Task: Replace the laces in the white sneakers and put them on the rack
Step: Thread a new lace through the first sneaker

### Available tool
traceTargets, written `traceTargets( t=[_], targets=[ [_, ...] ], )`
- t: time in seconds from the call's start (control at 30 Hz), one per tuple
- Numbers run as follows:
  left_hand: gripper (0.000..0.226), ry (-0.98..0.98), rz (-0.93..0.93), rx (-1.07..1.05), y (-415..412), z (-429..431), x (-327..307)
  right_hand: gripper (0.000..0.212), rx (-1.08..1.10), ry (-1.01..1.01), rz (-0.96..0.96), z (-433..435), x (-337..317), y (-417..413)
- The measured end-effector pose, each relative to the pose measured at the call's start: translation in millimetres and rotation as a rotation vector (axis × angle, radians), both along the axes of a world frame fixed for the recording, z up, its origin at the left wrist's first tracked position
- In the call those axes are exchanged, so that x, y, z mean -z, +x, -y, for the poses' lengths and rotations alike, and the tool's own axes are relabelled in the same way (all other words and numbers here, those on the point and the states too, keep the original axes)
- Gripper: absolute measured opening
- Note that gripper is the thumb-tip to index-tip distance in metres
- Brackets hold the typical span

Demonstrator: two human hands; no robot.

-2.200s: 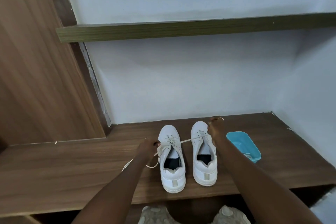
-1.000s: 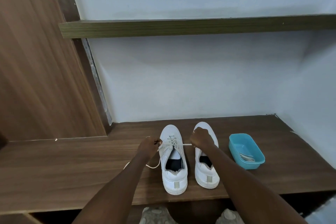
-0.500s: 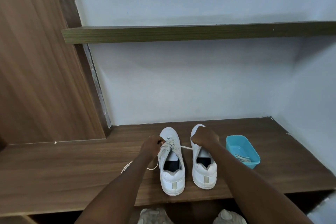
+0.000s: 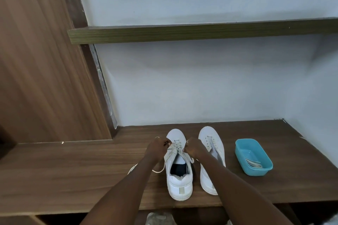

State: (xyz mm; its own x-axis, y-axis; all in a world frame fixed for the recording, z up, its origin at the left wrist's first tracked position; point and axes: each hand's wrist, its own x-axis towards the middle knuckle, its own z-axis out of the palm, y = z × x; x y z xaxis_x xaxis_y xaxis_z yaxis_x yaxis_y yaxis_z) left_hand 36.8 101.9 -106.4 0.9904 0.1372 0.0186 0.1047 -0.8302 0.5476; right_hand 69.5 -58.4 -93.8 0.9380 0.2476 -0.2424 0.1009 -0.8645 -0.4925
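Wooden shelf at lower centre: the left hand pinches one end of the lace, the sneaker between both hands runs heel-near to toe-far, and the right hand, equally close, pinches the other end over its eyelets.

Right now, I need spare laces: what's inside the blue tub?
The blue tub holds a small pale bundle, likely laces, toward its near end; the near wall hides the floor behind it.
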Motion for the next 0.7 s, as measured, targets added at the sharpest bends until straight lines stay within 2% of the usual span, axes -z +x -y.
traceTargets(
  t=[0.1, 0.23, 0.43, 0.5, 0.6, 0.7],
  targets=[
    [0.02, -0.008, 0.009, -0.011, 0, -2, 1, 0.03, 0.115, 0.026, -0.005, 2, -4, 0],
    [0.022, 0.053, -0.002, 0.011, -1, -2, 5, 0.03, 0.138, 0.0, -0.063, 9, -14, 1],
    [0.027, 0.037, -0.05, 0.026, -3, 6, 10, 0.028, 0.141, -0.072, -0.091, 24, -23, -1],
    [0.028, 0.028, -0.045, 0.046, -3, 9, 11, 0.024, 0.169, -0.1, -0.14, 31, -27, 0],
    [0.032, 0.019, -0.027, 0.071, -1, 14, 15, 0.005, 0.166, -0.169, -0.213, 37, -37, -1],
    [0.035, 0.002, -0.013, 0.104, 1, 17, 17, 0.005, 0.136, -0.244, -0.233, 37, -43, -1]
  ],
)
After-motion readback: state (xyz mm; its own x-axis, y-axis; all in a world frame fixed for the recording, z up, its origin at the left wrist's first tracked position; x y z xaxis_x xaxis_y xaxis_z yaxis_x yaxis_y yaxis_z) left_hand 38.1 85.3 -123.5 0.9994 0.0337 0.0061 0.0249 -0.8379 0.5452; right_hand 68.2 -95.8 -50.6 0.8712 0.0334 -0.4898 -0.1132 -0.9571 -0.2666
